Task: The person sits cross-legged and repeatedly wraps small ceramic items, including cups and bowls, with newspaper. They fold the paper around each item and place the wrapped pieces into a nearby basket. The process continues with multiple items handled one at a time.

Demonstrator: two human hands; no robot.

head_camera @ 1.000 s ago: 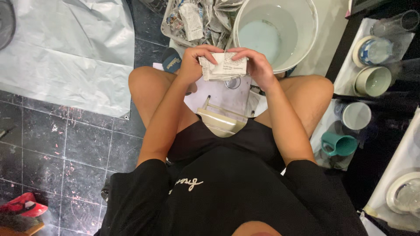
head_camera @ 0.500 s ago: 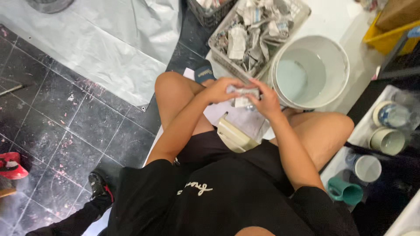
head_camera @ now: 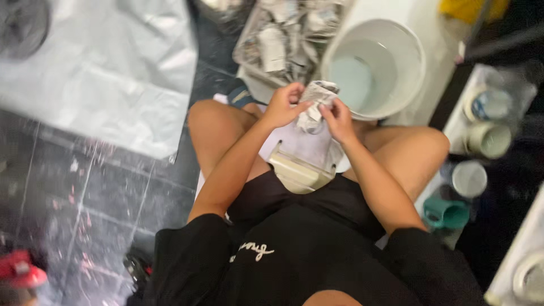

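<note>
I sit on the floor with bare knees apart. My left hand (head_camera: 281, 105) and my right hand (head_camera: 338, 118) both grip a crumpled, paint-smeared white tube (head_camera: 315, 100) held above my lap, just in front of the white bucket (head_camera: 396, 51). Below the hands a white sheet (head_camera: 309, 148) lies between my legs, and a pale open container (head_camera: 298, 173) rests on it against my black shorts. The frame is blurred, so the tube's details are unclear.
A tray of several crumpled tubes (head_camera: 286, 37) stands beyond my left knee. A large plastic sheet (head_camera: 96, 68) covers the dark tiled floor at left. Cups (head_camera: 488, 139) and a teal mug (head_camera: 447, 213) stand at right. A red object (head_camera: 20, 272) lies bottom left.
The view has swung and blurred. My hands have stayed together on the tube, which looks more crumpled and is now held upright closer to the bucket.
</note>
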